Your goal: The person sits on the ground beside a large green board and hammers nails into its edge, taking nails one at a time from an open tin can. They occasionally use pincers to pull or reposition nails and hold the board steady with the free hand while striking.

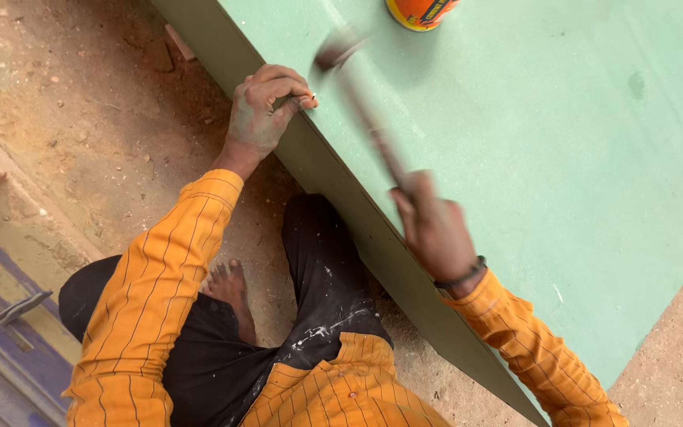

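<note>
An orange striped sleeve (152, 292) fills the foreground. The right hand (436, 229) clenches a blurred hammer (361, 103) above a green board (531, 158). The left hand (266, 107) pinches something tiny, perhaps a nail, at the board's edge; fingers should stay low, strikes square.

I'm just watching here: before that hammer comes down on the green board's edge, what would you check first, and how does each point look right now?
1. Right hand grips the hammer handle: ok, fist closed round it.
2. Hammer head position: cannot tell exactly, it is blurred by motion above the board edge.
3. Left hand steadies something at the edge of the green board: ok, fingers pinched there; a nail, if any, is too small to see.
4. Left fingers clear of the strike: not ok, they sit close under the hammer head.
5. Orange can on the board, apart from the hammer: ok.
6. Bare foot away from the board edge: ok.
</note>
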